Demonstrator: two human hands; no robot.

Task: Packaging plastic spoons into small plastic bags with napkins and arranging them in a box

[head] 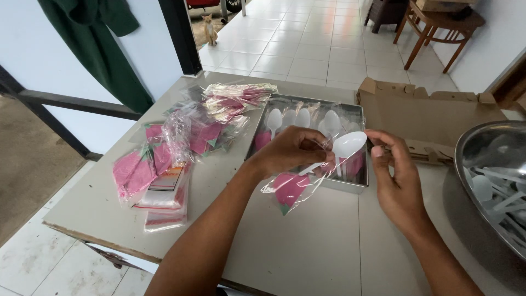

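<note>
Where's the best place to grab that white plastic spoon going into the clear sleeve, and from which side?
Grip the white spoon at the neck just below its bowl, coming from the right. The bowl points up and right toward the right hand, while the handle end is already covered by the left hand and the clear sleeve.

Two bare arms reaching in from the near edge of the counter, left hand [290, 149] curled with fingers pinched shut, right hand [395, 178] raised beside it, fingertips bent inward in a grip
</note>
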